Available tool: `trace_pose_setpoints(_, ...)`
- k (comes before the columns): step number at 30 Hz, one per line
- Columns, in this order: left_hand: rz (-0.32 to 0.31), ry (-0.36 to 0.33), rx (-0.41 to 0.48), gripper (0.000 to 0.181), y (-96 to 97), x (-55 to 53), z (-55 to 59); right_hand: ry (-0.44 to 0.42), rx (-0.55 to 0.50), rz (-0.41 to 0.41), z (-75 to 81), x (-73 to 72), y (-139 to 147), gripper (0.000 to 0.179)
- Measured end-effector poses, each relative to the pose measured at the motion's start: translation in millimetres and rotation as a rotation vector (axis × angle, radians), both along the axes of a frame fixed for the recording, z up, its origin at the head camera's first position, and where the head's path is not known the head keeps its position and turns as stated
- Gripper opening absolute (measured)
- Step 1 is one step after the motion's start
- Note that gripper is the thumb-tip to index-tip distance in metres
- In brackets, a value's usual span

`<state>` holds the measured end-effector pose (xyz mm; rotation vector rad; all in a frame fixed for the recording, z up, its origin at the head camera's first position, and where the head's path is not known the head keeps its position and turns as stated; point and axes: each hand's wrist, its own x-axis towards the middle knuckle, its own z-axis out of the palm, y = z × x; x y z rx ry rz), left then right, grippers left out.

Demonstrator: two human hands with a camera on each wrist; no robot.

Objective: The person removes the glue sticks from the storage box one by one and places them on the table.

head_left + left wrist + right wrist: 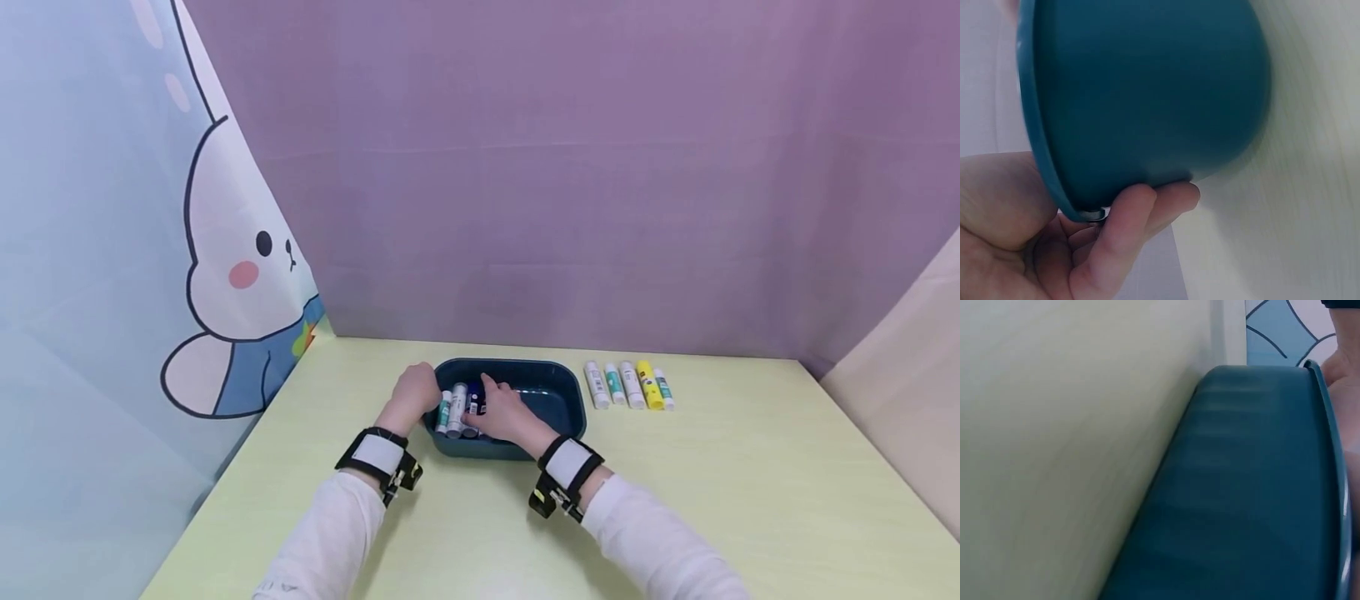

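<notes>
Glue sticks (pixel 457 408): we had a small cluster side by side at the left end of the dark teal tub (pixel 487 450), a slim green-and-white stick (pixel 444 412) outermost and a dark blue stick (pixel 473 398) beside the right hand (pixel 510 414).
Row outside: five more lay on the worktop (pixel 750 467) to the right of the tub, near one another, a yellow stick (pixel 649 386) among them.
Step in hand: we judged it to be arranging sticks inside the tub, though whether they were going in or coming out we could not confirm.
Next move: it seemed to call for us to settle or free the dark blue stick without nudging its neighbours, then lift clear of the rim.
Right fingers: thumb and forefinger stood apart, spanning the dark blue stick; whether they pinched or merely touched it, we could not tell.
Left hand (pixel 417 387): its fingers (pixel 1125 225) were curled and clamped on the tub's left end at the rim, probably to steady it.
</notes>
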<state>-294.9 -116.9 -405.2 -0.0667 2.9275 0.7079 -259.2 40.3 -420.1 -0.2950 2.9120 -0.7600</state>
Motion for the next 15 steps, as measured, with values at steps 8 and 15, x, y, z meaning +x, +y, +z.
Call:
trace_pose_setpoints(8,0.006,-0.008,-0.003,0.022,-1.3,-0.1,-0.7,-0.043,-0.021,-0.079,-7.5,-4.5,-12,0.077)
trace_pose_setpoints(15,0.008,-0.006,0.002,0.023,-1.8,-0.9,-0.7,-0.085,-0.019,-0.133,-6.5,-10.3,-14,0.067)
